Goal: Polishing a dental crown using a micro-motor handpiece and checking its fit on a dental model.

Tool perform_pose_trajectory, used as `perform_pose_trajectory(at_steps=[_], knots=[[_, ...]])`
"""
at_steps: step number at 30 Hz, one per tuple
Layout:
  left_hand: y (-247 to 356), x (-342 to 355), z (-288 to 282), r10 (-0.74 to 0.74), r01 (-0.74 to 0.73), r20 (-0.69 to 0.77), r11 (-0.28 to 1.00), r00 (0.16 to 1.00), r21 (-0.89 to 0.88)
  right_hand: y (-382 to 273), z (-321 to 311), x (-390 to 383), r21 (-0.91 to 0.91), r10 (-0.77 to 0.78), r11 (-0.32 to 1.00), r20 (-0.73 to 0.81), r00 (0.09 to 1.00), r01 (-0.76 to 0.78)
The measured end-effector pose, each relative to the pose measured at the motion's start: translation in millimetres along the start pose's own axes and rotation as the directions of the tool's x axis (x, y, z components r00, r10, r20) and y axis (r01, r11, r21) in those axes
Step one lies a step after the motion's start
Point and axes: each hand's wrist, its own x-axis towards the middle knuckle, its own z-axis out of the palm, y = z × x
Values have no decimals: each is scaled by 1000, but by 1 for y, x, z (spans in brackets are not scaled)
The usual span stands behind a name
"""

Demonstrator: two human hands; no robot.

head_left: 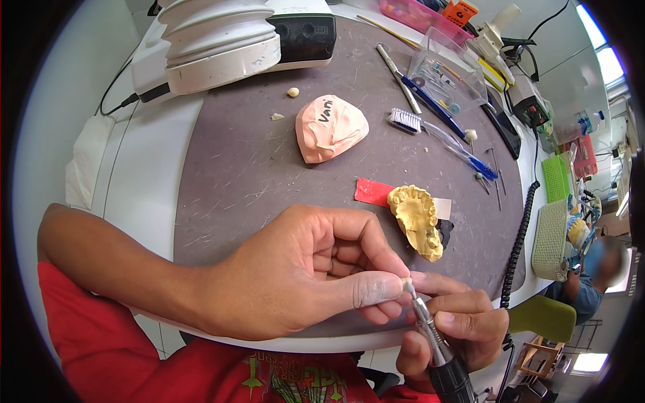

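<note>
My left hand (289,275) is closed, pinching a small whitish tooth-like piece (407,281) between thumb and index fingertip. My right hand (463,319) grips a dental handpiece (435,342), a silver and black rotary tool. Its pale grinding bit (410,287) meets the pinched piece, which is mostly hidden by my fingertips. Whitish dust covers my left thumb. Just beyond my hands lies a yellow dental cast (416,218) with teeth, beside a red strip (372,191). Farther off sits a pink plaster model base (330,127) with handwriting on it.
A toothbrush-like brush (405,121), a blue pen (433,106) and several thin burs (496,171) lie at the right. Behind them stands a clear box (447,74). A white ribbed suction hose (218,40) stands at far left. A black coiled cord (519,248) runs along the right edge.
</note>
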Motion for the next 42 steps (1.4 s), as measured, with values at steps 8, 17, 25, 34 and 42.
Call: perform_pose_trajectory(at_steps=[8,17,25,34,42], knots=[[0,0,0,15,-14,2,1000,1000,-21,0,-13,5,1,29,1000,146,989,-29],[-5,-4,-7,25,-25,-16,1000,1000,-2,2,4,0,14,74,997,-6,997,-74],[-1,1,0,15,-15,11,1000,1000,-2,-3,-7,2,-26,64,998,36,997,-63],[-3,-1,-3,40,-39,10,999,999,-22,0,-9,4,-2,100,995,94,990,-101],[-3,-1,-2,43,-43,11,999,999,-26,-1,1,3,-11,66,998,-12,998,-66]])
